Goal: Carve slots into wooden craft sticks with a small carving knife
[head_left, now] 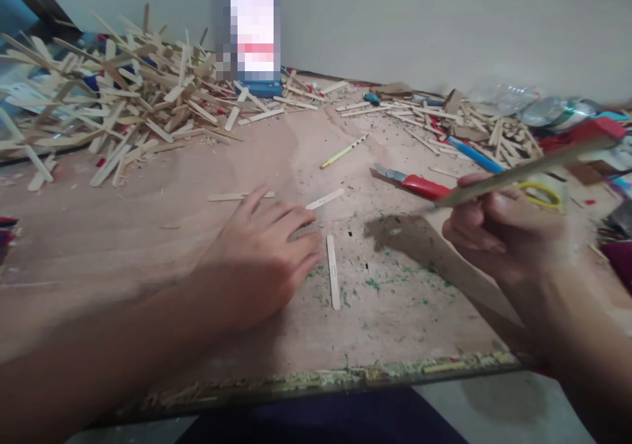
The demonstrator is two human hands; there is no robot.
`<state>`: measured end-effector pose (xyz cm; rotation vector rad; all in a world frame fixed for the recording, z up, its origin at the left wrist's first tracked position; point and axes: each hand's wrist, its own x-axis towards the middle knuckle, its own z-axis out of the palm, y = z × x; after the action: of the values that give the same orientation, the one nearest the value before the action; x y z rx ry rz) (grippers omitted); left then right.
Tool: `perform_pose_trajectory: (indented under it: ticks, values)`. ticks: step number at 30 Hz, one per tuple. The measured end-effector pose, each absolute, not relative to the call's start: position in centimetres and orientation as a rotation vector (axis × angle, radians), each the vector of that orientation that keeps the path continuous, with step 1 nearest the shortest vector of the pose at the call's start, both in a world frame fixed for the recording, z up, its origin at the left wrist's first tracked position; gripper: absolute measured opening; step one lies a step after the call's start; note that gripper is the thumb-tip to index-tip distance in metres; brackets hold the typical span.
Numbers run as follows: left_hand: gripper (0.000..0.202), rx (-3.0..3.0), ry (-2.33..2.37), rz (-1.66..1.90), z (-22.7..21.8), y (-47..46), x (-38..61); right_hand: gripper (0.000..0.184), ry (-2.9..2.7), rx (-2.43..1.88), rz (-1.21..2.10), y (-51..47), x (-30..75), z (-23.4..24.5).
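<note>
My left hand (266, 253) lies palm down over the wooden table with its fingers spread. Around its fingertips are flat craft sticks: a craft stick (334, 273) with a small drawn mark just right of them, a second craft stick (326, 199) beyond them, and a third craft stick (222, 197) partly behind the hand. Whether the fingers touch any stick is hidden. My right hand (498, 226) is raised above the table, closed around a pencil (513, 174), blurred by motion, its tip pointing left. A red utility knife (427, 186) with its blade out lies behind that tip.
A large heap of craft sticks (148, 95) covers the back left, and more sticks (503, 138) lie at the back right beside clear plastic bottles (557, 111). A yellow pencil (344, 151) rests mid-table. Green shavings (375, 284) dot the front. Scissors with a yellow handle (543, 195) sit behind my right hand.
</note>
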<state>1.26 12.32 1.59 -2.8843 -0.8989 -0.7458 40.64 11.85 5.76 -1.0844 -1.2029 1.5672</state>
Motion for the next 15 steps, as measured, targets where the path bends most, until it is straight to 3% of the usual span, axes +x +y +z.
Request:
perform_pose_trajectory:
  ticks: [5,7,10,13,15]
  values:
    - [0.034,-2.897,-0.909,-0.736,1.8,12.3,1.3,0.015,-1.233,-1.068,1.535,11.3,40.5,5.4]
    - [0.033,-2.898,-0.916,-0.737,1.9,12.3,1.3,0.03,-1.226,-1.049,1.5,11.1,40.4,5.4]
    - [0.032,-2.899,-0.915,-0.741,1.9,12.3,1.4,0.011,-1.231,-1.01,1.45,11.2,40.3,5.7]
    - [0.03,-2.894,-0.912,-0.743,1.7,12.3,1.4,0.036,-1.268,-1.021,1.462,11.5,40.4,6.2]
    - [0.029,-2.888,-0.906,-0.751,1.6,12.3,1.4,0.032,-1.256,-1.046,1.472,11.7,40.4,6.5]
